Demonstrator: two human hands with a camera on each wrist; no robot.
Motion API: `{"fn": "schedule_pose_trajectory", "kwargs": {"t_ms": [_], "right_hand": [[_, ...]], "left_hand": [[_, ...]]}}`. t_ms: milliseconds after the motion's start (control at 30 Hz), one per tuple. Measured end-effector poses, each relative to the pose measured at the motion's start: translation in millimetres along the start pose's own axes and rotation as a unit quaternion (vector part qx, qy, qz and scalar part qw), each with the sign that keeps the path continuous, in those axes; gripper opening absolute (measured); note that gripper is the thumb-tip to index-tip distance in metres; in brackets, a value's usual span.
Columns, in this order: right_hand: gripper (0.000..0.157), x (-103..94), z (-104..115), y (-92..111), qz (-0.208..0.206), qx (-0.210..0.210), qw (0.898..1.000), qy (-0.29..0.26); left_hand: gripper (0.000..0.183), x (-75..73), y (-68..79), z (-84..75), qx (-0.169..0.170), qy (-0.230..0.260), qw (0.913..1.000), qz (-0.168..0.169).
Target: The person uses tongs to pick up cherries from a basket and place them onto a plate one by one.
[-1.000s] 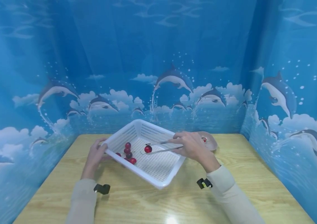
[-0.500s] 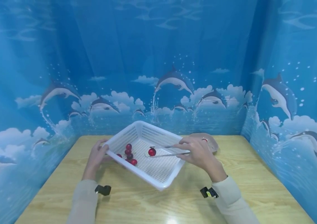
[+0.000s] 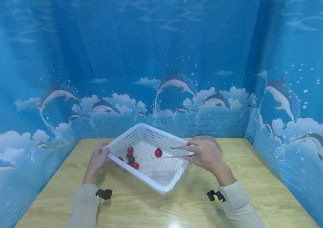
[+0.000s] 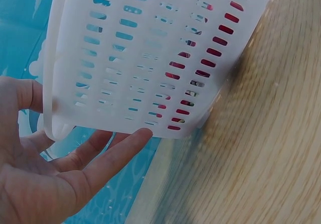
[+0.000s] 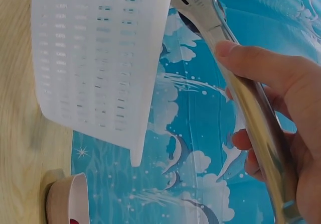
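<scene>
My left hand (image 3: 96,163) grips the left corner of a white perforated plastic basket (image 3: 147,179), which is held tilted. In the left wrist view, the thumb is at the basket's rim and other fingers reach under its side. Several red cherries (image 3: 130,155) lie gathered toward the basket's left front side. My right hand (image 3: 207,155) holds metal tongs (image 5: 261,128) near the basket's right rim. Between the tong tips, over the basket floor, is one red cherry (image 3: 158,153). Its stem appears to hang to the left.
A pinkish dish (image 5: 60,204) stands on the table behind my right hand, mostly covered by it in the head view. Something red shows inside it. The wooden table (image 3: 138,209) is bordered by a blue dolphin-print curtain (image 3: 161,63) at the back and sides.
My right hand, the tongs and the pinched cherry have moved to the right across the basket, so the hand now covers more of the dish. The left hand and basket have barely moved.
</scene>
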State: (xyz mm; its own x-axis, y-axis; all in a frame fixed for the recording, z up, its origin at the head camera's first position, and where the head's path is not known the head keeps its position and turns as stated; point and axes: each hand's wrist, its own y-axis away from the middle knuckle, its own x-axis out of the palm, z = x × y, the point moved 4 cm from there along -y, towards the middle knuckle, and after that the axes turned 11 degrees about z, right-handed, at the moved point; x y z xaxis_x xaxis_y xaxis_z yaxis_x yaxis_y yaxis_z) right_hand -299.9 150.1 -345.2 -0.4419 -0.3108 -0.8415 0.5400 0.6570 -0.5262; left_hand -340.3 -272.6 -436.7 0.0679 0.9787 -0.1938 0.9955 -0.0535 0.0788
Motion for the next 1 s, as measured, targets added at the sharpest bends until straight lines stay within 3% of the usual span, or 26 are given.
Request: {"fn": "schedule_pose_trajectory", "kwargs": {"t_ms": [400,1000], "right_hand": [[0.042,-7.7,-10,6,-0.037,-0.017,0.999,-0.013],[0.044,-14.8,-31,17,-0.011,0.054,0.997,-0.045]], "left_hand": [[0.058,-2.7,-4.3,4.3,-0.004,0.004,1.0000,0.003],[0.058,-0.5,-2.3,1.0,-0.003,-0.007,1.0000,-0.001]]}}
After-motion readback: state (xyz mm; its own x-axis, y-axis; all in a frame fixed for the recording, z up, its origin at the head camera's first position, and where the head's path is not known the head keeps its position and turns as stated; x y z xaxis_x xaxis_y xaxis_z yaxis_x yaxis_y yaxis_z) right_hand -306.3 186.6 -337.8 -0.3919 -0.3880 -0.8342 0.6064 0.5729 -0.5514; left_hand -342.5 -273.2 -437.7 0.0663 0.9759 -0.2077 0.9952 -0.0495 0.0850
